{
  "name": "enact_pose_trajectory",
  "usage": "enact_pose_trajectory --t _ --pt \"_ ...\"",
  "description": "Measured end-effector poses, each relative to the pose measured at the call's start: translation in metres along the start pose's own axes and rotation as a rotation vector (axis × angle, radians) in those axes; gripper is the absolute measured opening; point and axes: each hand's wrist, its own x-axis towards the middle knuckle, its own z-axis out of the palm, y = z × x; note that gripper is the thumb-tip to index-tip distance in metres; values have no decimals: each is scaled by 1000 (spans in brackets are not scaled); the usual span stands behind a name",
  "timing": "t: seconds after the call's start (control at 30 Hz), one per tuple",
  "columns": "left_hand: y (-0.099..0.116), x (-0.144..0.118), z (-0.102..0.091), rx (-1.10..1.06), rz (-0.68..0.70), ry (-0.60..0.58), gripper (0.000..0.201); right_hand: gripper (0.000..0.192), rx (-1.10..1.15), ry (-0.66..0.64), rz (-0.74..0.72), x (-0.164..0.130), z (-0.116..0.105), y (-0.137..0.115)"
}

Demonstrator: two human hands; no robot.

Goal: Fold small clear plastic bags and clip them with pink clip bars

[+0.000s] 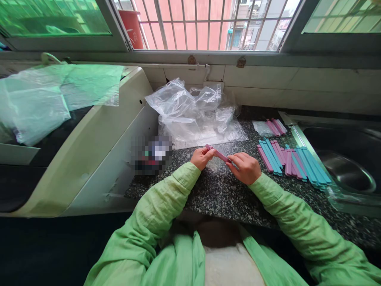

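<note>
Both my hands hold one pink plastic stick (219, 154) over the speckled granite counter (220, 190). My left hand (201, 157) pinches its left end. Over its right end my right hand (244, 167) is closed, and a bit of clear plastic shows under the fingers. To the right lies a row of pink and teal sticks (293, 163), side by side. A smaller clear packet of pink sticks (272, 127) lies behind that row.
A heap of crumpled clear plastic bags (192, 113) sits at the back of the counter. A white appliance (89, 147) with plastic sheets on top stands on the left. A steel sink (348, 167) is at the right. A barred window runs above.
</note>
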Motion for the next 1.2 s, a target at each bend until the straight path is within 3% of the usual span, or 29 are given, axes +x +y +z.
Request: enact_pose_trajectory --t 0.13,0.23,0.37,0.73,0.9,1.2 --pt "6 -4 3 36 20 -13 47 31 307 31 244 1 -2 2" --pt "11 -8 5 64 55 -82 47 34 577 -88 406 3 -1 1" --pt "12 -9 5 102 86 -149 45 31 703 -185 495 6 -2 -2" --pt "11 -8 3 27 143 -99 39 15 580 -51 361 4 -4 0" --pt "13 -7 0 117 278 5 35 11 494 -5 296 3 -6 2" --pt "13 -5 -4 232 423 12 34 9 437 10 266 3 -7 1"
